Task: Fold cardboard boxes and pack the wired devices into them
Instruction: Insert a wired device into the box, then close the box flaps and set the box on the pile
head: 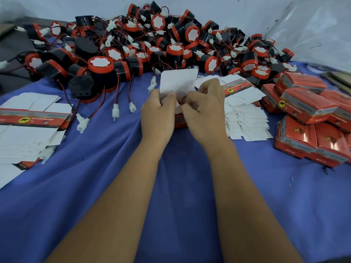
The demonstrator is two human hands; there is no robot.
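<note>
Both bare forearms reach toward twelve o'clock, converging at centre. The left hand (158, 112) sits at nine o'clock of the right hand (206, 111), fingers curled and pinching on both, knuckles up.

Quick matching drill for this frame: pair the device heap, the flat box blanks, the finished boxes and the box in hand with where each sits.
1 device heap
2 flat box blanks
3 finished boxes
4 box in hand

A far right of the cloth
B centre, held by left hand and right hand
C back of the table
D near left edge

Pairs: 1-C, 2-D, 3-A, 4-B
</note>
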